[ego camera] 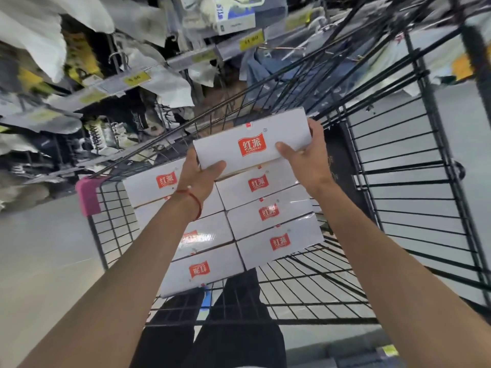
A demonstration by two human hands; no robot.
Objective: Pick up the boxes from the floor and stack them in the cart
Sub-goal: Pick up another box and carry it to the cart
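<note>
Both hands, left hand (201,173) and right hand (305,152), grasp the white box (252,140) by its short ends, long axis spanning between them, stacked boxes (268,211) directly below in the cart (398,181).

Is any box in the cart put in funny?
Yes, one. The nearest box in the left row is turned round: its logo is upside down, while the other boxes show theirs the right way up. Nothing looks crushed or spilled.

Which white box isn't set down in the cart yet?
The farthest box, held over the rest: left hand and right hand grip its ends. The other boxes lie flat in two rows.
</note>
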